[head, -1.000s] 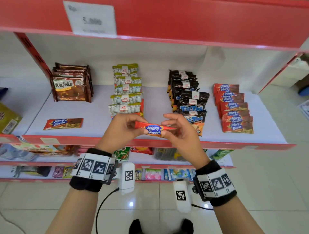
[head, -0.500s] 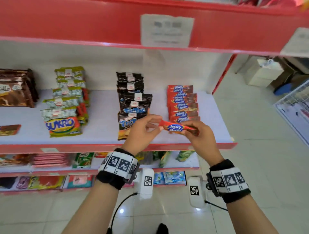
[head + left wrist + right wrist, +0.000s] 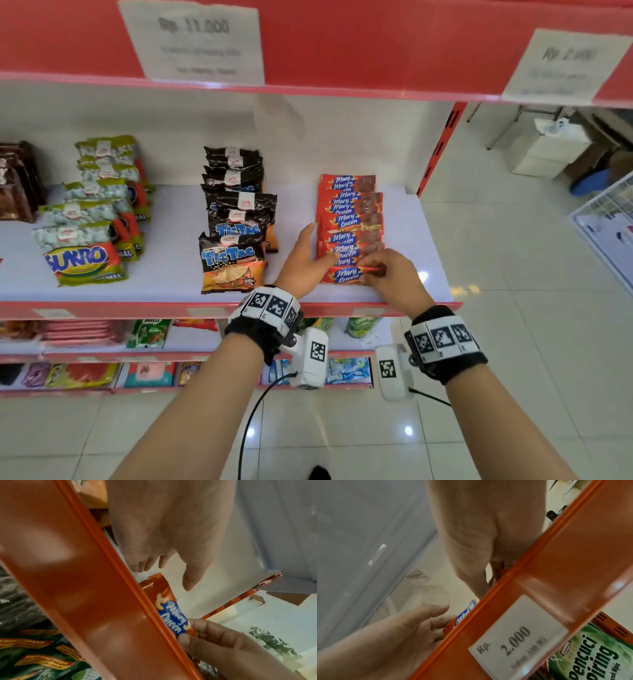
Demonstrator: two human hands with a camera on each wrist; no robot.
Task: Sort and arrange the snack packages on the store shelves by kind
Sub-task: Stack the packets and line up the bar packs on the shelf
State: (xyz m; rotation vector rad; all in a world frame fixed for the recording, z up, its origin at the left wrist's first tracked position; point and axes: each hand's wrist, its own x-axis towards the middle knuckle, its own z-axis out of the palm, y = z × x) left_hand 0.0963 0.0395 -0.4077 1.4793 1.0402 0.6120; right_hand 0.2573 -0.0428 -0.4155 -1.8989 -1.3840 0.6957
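A red Mary Queen packet (image 3: pixel 342 275) lies at the front of the overlapping row of Mary Queen packets (image 3: pixel 349 219) on the right of the white shelf (image 3: pixel 164 281). My right hand (image 3: pixel 369 272) pinches that packet's right end. The left wrist view shows the same packet (image 3: pixel 171 614) behind the shelf lip, with the right fingers (image 3: pixel 205 635) curled on it. My left hand (image 3: pixel 320 245) is open, fingers straight, resting against the row's left edge. In the right wrist view the left hand (image 3: pixel 419 623) lies open beside the packet (image 3: pixel 465 611); the right fingertips are hidden by the lip.
Left of the row stand black Tic Tac bags (image 3: pixel 236 219), then Sukro bags (image 3: pixel 85 233) and brown packs (image 3: pixel 13 185) at the far left. The red shelf lip (image 3: pixel 137 308) runs along the front. A red upright (image 3: pixel 442 147) ends the shelf. Lower shelves (image 3: pixel 147 337) hold more goods.
Both hands carried the Mary Queen packet rightward and set it down at the front of its row. The left hand let go and opened; the right still pinches it.
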